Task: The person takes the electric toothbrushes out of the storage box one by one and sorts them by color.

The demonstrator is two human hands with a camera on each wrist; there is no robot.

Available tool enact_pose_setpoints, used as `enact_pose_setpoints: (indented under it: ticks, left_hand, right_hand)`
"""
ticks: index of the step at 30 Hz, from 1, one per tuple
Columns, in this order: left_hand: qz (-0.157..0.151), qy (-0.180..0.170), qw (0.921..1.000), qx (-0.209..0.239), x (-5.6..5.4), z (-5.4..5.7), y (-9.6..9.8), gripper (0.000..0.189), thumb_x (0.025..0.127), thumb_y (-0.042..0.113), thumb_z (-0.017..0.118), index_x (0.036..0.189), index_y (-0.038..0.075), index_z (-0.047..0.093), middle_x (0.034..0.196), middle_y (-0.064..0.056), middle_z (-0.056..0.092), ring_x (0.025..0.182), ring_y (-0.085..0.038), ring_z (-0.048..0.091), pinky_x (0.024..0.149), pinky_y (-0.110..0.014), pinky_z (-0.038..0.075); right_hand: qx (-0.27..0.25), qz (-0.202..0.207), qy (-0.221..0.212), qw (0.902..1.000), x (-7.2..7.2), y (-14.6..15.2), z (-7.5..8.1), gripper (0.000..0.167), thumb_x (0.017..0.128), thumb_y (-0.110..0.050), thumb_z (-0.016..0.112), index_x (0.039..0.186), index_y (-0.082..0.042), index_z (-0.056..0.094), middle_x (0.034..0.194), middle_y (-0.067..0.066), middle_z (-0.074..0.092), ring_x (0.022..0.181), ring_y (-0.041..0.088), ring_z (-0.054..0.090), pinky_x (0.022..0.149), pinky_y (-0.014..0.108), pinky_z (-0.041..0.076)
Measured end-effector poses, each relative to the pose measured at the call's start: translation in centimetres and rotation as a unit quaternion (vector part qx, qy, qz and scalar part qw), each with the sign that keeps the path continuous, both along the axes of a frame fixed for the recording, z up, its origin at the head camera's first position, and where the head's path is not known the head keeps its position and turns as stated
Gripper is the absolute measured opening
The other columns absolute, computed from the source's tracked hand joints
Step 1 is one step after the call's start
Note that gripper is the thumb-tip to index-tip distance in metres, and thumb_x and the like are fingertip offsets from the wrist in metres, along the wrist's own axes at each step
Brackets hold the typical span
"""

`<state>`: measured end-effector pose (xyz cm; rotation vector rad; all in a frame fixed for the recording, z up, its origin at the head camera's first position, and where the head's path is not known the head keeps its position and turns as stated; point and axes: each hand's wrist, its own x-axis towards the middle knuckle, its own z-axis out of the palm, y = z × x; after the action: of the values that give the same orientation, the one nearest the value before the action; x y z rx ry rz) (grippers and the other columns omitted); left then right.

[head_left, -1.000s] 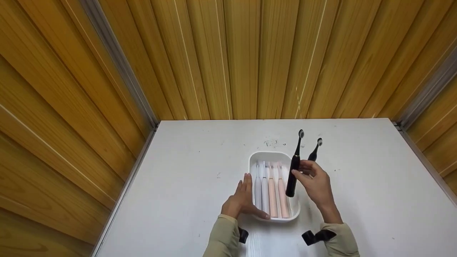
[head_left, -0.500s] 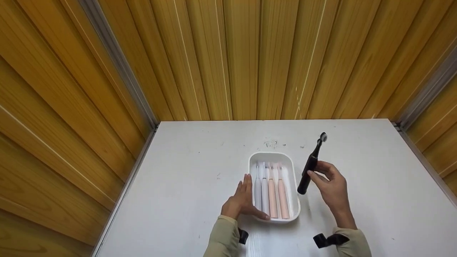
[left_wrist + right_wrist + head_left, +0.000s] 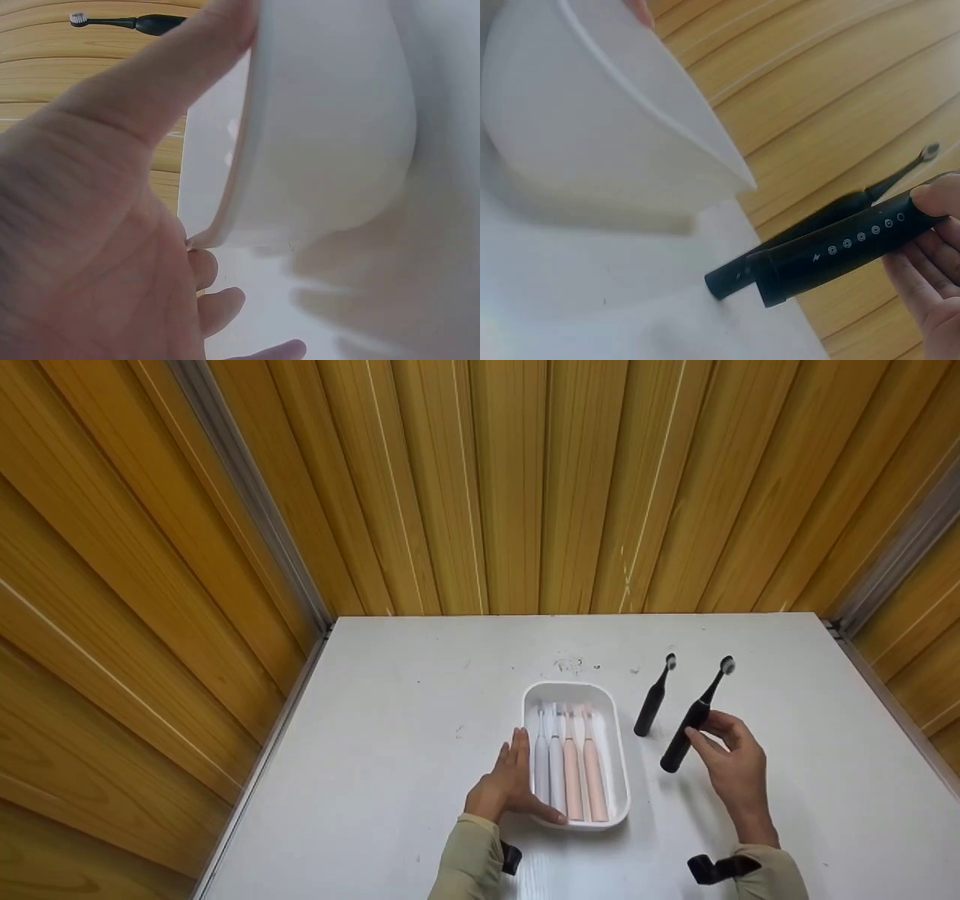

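Note:
My right hand [image 3: 739,769] pinches a black electric toothbrush [image 3: 690,733] by its handle, head up, with a row of button icons facing the right wrist camera. To its left, a second black electric toothbrush [image 3: 651,705] stands upright on the table. My left hand [image 3: 506,780] rests against a white box [image 3: 622,780], straight fingers along its left side and thumb across the front rim. Inside lie two pale grey toothbrushes [image 3: 556,772] and two pink toothbrushes [image 3: 592,776] side by side, heads toward the back. The left wrist view shows the box's outer wall [image 3: 322,135].
The white table [image 3: 375,735] carries dark specks and smudges [image 3: 570,665] behind the box. Yellow wood-patterned panels [image 3: 510,487] rise behind it and at both sides, with grey metal posts [image 3: 255,487] at the corners.
My right hand has carried the black toothbrush rightward, from over the box's right edge to beyond the standing toothbrush, which shows fully now. My left hand has stayed at the box.

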<state>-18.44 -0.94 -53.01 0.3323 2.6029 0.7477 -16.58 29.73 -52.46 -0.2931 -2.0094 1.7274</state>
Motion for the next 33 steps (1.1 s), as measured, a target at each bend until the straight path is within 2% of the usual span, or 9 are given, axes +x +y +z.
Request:
enact_pose_setpoints:
  ticks: [5,16,22,26,30,33]
  left_hand:
    - [0.001,0.001,1.0000,0.003,-0.1,-0.2,0.0,0.145,0.050,0.053,0.091,0.154,0.007,0.001,0.162,-0.012,0.003,0.148,-0.033,0.010,0.115,-0.047,0.029]
    - [0.003,-0.004,1.0000,-0.003,0.0,-0.1,0.1,0.144,0.051,0.053,0.091,0.154,0.008,0.001,0.162,-0.010,0.004,0.148,-0.032,0.010,0.114,-0.049,0.031]
    - [-0.004,-0.003,1.0000,-0.007,-0.1,0.1,0.0,0.144,0.052,0.054,0.090,0.154,0.007,0.000,0.162,-0.010,0.003,0.148,-0.032,0.010,0.114,-0.049,0.031]
    - [-0.005,-0.001,1.0000,-0.008,-0.1,0.1,-0.1,0.144,0.052,0.054,0.090,0.154,0.007,0.000,0.162,-0.011,0.003,0.148,-0.032,0.010,0.114,-0.047,0.031]
    - [-0.003,-0.002,1.0000,-0.008,-0.1,0.0,0.0,0.144,0.052,0.054,0.090,0.154,0.006,0.000,0.162,-0.011,0.004,0.148,-0.033,0.010,0.115,-0.047,0.029]
    - [0.001,-0.007,1.0000,-0.007,-0.1,0.0,0.1,0.145,0.051,0.053,0.090,0.154,0.007,0.000,0.162,-0.010,0.003,0.148,-0.032,0.010,0.115,-0.047,0.029]
  right_hand:
    - [-0.004,-0.005,0.017,0.9998,0.0,0.2,0.2,0.037,0.078,0.013,0.070,0.113,0.010,0.057,0.098,-0.002,0.063,0.091,0.003,0.064,0.081,0.013,0.053]
    - [0.072,-0.027,0.066,0.9948,-0.9,0.9,-1.4,0.036,0.078,0.013,0.069,0.112,0.014,0.056,0.100,-0.002,0.061,0.095,-0.002,0.062,0.083,0.017,0.053]
    - [0.106,-0.057,0.085,0.9892,-2.6,2.3,-3.3,0.037,0.078,0.013,0.069,0.113,0.014,0.055,0.103,-0.008,0.057,0.098,-0.007,0.058,0.086,0.015,0.052]
    - [0.110,-0.065,0.092,0.9875,-3.8,3.1,-4.4,0.038,0.078,0.011,0.070,0.113,0.012,0.055,0.104,-0.008,0.058,0.100,-0.005,0.058,0.086,0.014,0.051]
    - [0.113,-0.067,0.104,0.9859,-4.3,3.3,-4.7,0.037,0.078,0.011,0.071,0.113,0.012,0.057,0.105,-0.007,0.059,0.100,-0.005,0.058,0.087,0.014,0.051]
    - [0.118,-0.067,0.110,0.9846,-3.9,2.8,-3.7,0.035,0.078,0.013,0.069,0.111,0.014,0.057,0.103,-0.006,0.059,0.100,-0.003,0.059,0.087,0.016,0.052]
